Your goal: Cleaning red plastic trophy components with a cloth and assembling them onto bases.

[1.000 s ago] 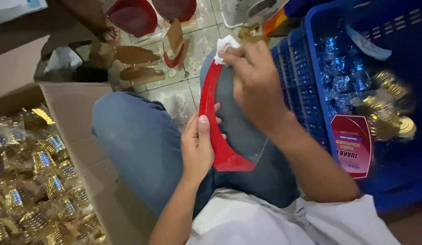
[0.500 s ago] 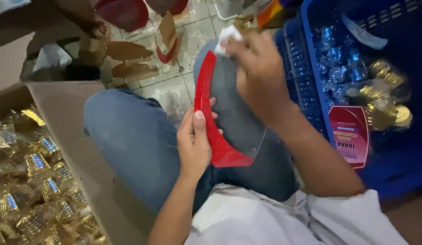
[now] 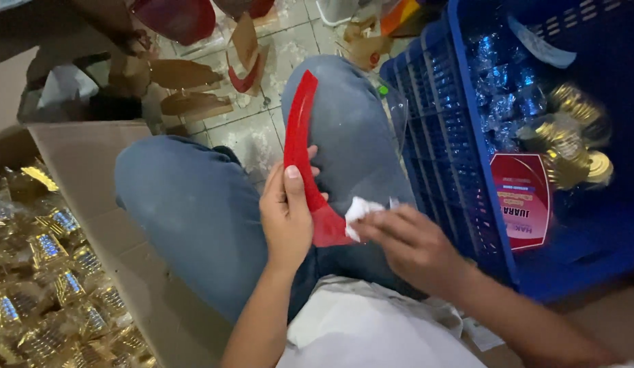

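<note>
A: Left hand (image 3: 287, 218)?

B: Clasped round the long curved red plastic strip (image 3: 302, 146), thumb laid flat along its face, fingers behind. The grip sits low on the strip, near its broad end; my guess is that steadies it while the other hand works there.

A: And where does the strip lie?

B: Over the person's lap, against the jeans-clad right knee (image 3: 351, 129). The narrow tip points up and away, the wide end sits by the waist.

A: Right hand (image 3: 405, 242)?

B: Fingers pinched on a small crumpled white cloth or tissue (image 3: 361, 210), pressed to the strip's wide lower end. It looks like wiping, judged from the contact.

A: Surroundings?

B: To the right, a blue slotted plastic crate (image 3: 460, 184), just beside the knee, holding clear-wrapped and gold pieces and a red printed card (image 3: 523, 197). To the left, an open brown cardboard box (image 3: 92, 170) full of gold-wrapped items (image 3: 51, 286). Both within arm's reach, probably on purpose. On the tiled floor (image 3: 252, 133) ahead lie brown cut-out shapes (image 3: 184, 75).
</note>
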